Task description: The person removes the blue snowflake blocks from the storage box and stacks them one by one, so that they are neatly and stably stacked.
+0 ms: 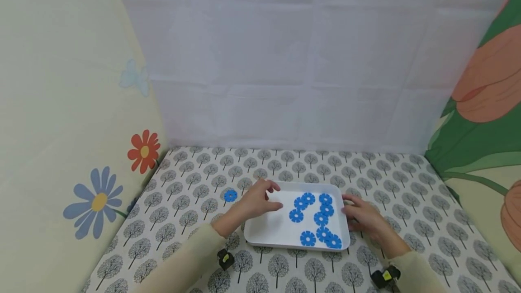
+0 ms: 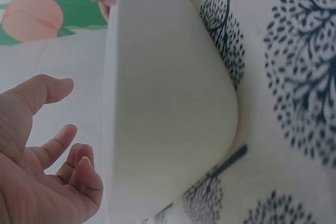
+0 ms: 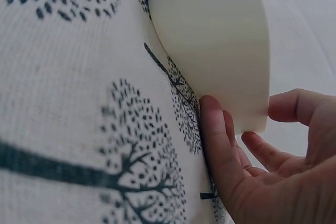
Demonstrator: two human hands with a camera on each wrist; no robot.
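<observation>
A shallow white tray [image 1: 268, 234] rests on the table with several blue notched discs [image 1: 320, 218] lying flat, mostly in its right half. Over the tray's left part is my left hand [image 1: 260, 200], thumb and forefinger spread apart with nothing between them. The left wrist view shows its other fingers loosely bent beside the tray wall [image 2: 163, 98]. At the tray's right end my right hand [image 1: 362, 216] grips the side, its thumb by the rim and fingers against the outer wall [image 3: 226, 51]. One blue notched disc [image 1: 230, 196] lies on the cloth left of the tray.
A cloth printed with grey trees [image 1: 183, 202] covers the table. Behind it hangs a creased white sheet [image 1: 285, 58]. Flower-printed panels stand at the left [image 1: 49, 116] and right [image 1: 480, 148].
</observation>
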